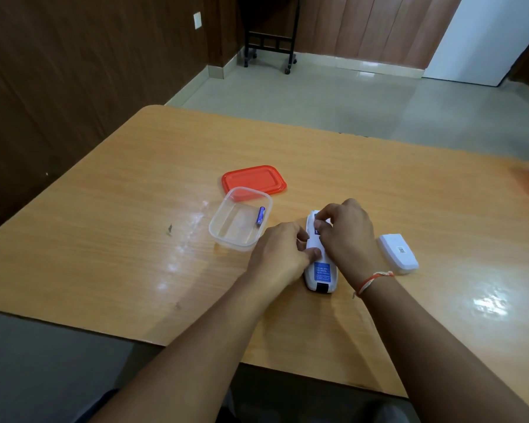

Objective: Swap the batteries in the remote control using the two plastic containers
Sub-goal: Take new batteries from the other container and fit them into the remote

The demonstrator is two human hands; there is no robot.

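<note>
Your left hand (283, 251) grips the white remote (318, 270), lying face down mid-table. Your right hand (345, 233) fingers pinch at its battery slot. One battery (260, 215) sits in the clear box (226, 236) at ten o'clock.

Bare table (104, 239) is left open at nine o'clock of the remote (318, 271). Ten o'clock is blocked by the clear container (226, 236), three o'clock by the battery cover (397, 251).
</note>
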